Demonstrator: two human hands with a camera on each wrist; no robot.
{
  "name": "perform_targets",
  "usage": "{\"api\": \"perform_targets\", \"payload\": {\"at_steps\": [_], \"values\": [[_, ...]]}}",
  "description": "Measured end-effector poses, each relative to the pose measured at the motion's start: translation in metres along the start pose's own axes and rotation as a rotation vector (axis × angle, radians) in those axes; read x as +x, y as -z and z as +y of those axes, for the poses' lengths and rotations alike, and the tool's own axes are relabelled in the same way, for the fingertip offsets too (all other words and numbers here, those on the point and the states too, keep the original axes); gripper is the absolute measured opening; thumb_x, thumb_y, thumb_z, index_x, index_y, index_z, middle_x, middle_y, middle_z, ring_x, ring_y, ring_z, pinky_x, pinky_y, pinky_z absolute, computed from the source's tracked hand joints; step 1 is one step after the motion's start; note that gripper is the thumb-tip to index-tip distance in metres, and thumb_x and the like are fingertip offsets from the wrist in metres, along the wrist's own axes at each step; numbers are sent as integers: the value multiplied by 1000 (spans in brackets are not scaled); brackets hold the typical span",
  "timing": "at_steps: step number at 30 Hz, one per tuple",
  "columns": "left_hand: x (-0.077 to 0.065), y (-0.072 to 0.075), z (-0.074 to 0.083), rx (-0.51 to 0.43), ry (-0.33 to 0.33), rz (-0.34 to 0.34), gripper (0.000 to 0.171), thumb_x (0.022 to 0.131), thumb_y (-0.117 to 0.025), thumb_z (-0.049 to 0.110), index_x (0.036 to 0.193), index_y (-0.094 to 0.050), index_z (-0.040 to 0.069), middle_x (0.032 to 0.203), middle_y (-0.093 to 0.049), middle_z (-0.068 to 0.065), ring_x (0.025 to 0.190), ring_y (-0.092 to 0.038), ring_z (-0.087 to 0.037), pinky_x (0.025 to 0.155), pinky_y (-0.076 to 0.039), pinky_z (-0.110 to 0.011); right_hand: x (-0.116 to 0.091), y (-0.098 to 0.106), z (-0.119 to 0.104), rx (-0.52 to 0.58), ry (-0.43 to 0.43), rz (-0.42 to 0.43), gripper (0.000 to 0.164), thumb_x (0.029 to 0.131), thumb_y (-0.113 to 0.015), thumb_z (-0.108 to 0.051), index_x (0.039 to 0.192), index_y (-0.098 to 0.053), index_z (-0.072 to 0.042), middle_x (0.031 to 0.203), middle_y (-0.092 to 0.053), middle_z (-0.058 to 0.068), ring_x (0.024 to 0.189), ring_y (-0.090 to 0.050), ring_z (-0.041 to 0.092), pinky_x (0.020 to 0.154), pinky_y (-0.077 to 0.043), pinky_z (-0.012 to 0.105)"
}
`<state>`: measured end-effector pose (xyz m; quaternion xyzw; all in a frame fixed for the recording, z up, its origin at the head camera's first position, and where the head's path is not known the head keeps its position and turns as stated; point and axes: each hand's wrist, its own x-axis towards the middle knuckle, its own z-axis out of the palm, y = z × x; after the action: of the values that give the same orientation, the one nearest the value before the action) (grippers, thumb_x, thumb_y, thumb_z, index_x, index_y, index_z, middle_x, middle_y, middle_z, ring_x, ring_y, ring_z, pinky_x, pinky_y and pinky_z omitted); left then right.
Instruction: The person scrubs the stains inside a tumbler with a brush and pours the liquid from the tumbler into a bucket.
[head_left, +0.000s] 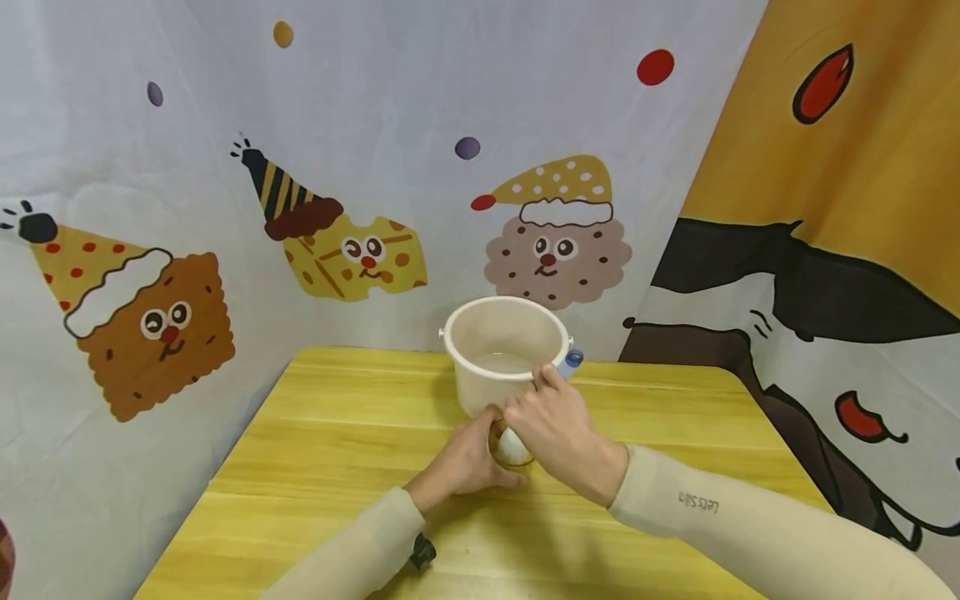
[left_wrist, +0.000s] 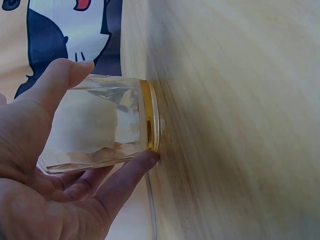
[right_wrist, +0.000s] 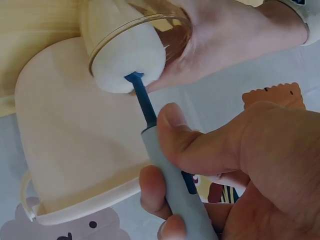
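My left hand (head_left: 467,460) holds a clear, amber-tinted glass (left_wrist: 127,107), thumb on one side and fingers on the other. In the left wrist view the glass's base touches or nearly touches the wooden table. My right hand (head_left: 558,433) grips the grey-blue handle (right_wrist: 175,175) of a sponge cup brush. Its white sponge head (right_wrist: 131,60) sits inside the mouth of the glass, partly sticking out. Above the right fist, the blue end of the brush handle (head_left: 573,359) shows. The sponge's white shape is visible through the glass wall.
A cream bucket (head_left: 501,392) stands just behind the hands, with a little clear liquid apparently at its bottom. The yellow wooden table (head_left: 360,408) meets a cartoon-printed cloth (head_left: 390,100) at the back. A small black object (head_left: 423,552) shows by the left sleeve.
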<state>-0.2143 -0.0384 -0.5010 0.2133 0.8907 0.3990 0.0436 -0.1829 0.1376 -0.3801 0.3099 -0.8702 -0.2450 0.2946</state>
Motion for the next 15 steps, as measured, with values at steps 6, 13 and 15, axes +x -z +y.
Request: {"api": "perform_targets", "payload": {"at_steps": [6,13,15], "values": [[-1,-1,1,-2,6,4,89,74,-114,37,142,-60,16,131,-76,-6,117,-73,-24,96,-63,-44,-5,5,-1,16,-2,0,30,72,-109,-23,94,-88,-22,90,-86,2,86,-67,23,93,-46,35],[-1,-1,1,-12,11,8,91,73,-114,36,144,-60,16,135,-76,-8,122,-73,-27,101,-63,-49,-8,10,0,56,-2,36,26,76,-106,-22,95,-89,-20,89,-86,2,84,-66,23,93,-47,36],[-1,-1,1,-18,20,7,92,74,-114,37,145,-60,16,137,-76,-9,124,-73,-28,103,-63,-51,-8,12,1,78,-4,24,27,77,-107,-22,96,-88,-20,91,-87,2,85,-67,23,93,-48,36]]}}
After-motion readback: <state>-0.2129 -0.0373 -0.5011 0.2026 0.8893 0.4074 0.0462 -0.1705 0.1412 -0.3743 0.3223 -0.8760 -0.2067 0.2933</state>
